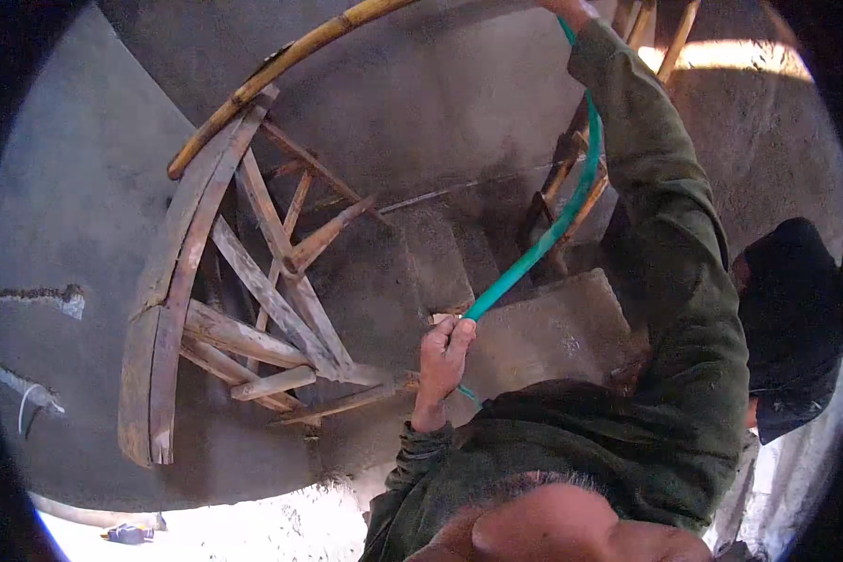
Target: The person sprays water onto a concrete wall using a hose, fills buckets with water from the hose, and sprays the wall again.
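A green hose (543, 245) curves upward through the middle of the view. My left hand (445, 361) is closed around it near the centre, and a thin green length shows again below the fist. The hose rises to my right hand (573, 9) at the top edge, where my arm is stretched far out. That hand appears closed on the hose, though most of its fingers are cut off by the frame. Both sleeves are dark green. Left of my left hand stands a timber frame (258, 304) of rough boards and struts, with one strut end close to it.
A bamboo pole (286, 61) arches across the upper left. Grey plastered wall (84, 206) curves around, with a slot and a white cable at far left. Concrete steps (553, 323) lie behind the hose. At right is another person in a black head covering (796, 281).
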The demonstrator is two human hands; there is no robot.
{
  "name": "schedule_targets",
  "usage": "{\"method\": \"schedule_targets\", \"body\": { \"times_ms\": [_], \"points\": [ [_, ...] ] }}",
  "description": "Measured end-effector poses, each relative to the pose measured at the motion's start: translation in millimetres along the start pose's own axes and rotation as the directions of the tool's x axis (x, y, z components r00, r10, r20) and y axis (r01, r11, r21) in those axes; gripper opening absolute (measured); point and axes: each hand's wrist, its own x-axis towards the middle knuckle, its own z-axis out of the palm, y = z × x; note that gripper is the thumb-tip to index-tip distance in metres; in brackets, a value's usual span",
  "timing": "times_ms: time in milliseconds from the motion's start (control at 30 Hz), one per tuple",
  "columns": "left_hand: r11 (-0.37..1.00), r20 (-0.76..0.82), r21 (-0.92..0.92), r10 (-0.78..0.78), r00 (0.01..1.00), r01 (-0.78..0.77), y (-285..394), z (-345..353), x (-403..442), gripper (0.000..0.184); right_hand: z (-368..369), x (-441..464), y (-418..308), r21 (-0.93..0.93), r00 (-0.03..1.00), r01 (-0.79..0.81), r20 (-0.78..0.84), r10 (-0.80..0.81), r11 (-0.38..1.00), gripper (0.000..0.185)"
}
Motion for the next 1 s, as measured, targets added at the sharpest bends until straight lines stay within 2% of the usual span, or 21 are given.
{"method": "schedule_targets", "body": {
  "times_ms": [133, 200, 267, 300, 367, 433, 500, 567, 633, 733, 800, 900, 1000],
  "points": [
    [0.999, -0.004, -0.043, 0.010, 1.000, -0.010, -10, -4, -2, 0.033, 7, 4, 22, -0.036, 0.998, -0.048, -0.032, 0.047, 0.998, 0.031],
    [0.999, -0.020, -0.050, 0.008, 1.000, -0.009, -3, -5, -5, 0.032, 16, 5, 41, -0.082, 0.995, 0.030, -0.089, -0.038, 0.996, 0.037],
    [0.998, -0.036, -0.056, 0.038, 0.999, -0.040, 0, -5, -5, 0.032, 13, -4, 26, -0.065, 0.991, 0.054, -0.118, -0.062, 0.996, 0.038],
    [1.000, -0.053, 0.004, 0.009, 0.999, -0.009, 0, -5, -5, 0.032, 10, 2, 18, -0.050, 0.984, 0.082, -0.153, -0.089, 0.995, 0.039],
    [0.997, -0.073, 0.079, 0.018, 0.997, -0.012, 4, -4, 0, 0.032, 6, 14, 9, -0.054, 0.942, 0.238, -0.232, -0.244, 0.970, 0.031],
    [0.993, -0.071, 0.097, 0.080, 0.994, -0.073, 7, -2, 2, 0.032, 1, 25, -10, -0.117, 0.967, 0.129, -0.204, -0.151, 0.985, 0.027],
    [0.999, -0.068, 0.034, 0.022, 0.997, -0.020, 14, -2, 9, 0.034, -5, 37, -26, -0.093, 0.937, 0.199, -0.272, -0.217, 0.976, 0.027],
    [0.993, -0.043, 0.014, 0.118, 0.992, -0.117, 34, 1, 12, 0.035, -11, 51, -41, -0.059, 0.891, 0.285, -0.351, -0.287, 0.957, 0.028],
    [0.980, -0.020, -0.011, 0.200, 0.980, -0.200, 39, 4, 18, 0.036, -20, 70, -54, -0.082, 0.885, 0.293, -0.354, -0.303, 0.952, 0.029],
    [0.985, -0.090, -0.113, 0.124, 0.988, -0.133, 33, 8, 26, 0.036, -37, 89, -74, -0.083, 0.898, 0.262, -0.344, -0.274, 0.962, 0.028],
    [0.984, -0.067, -0.098, 0.141, 0.988, -0.147, 45, 9, 26, 0.035, -43, 103, -80, -0.139, 0.835, 0.279, -0.453, -0.312, 0.950, 0.029],
    [0.990, -0.079, -0.068, 0.114, 0.990, -0.120, 45, 9, 31, 0.036, -53, 114, -82, -0.137, 0.879, 0.203, -0.411, -0.242, 0.969, 0.029],
    [0.989, -0.084, -0.126, 0.069, 0.994, -0.080, 48, 12, 34, 0.037, -59, 119, -73, -0.139, 0.872, 0.241, -0.403, -0.277, 0.961, 0.029]
  ]
}}
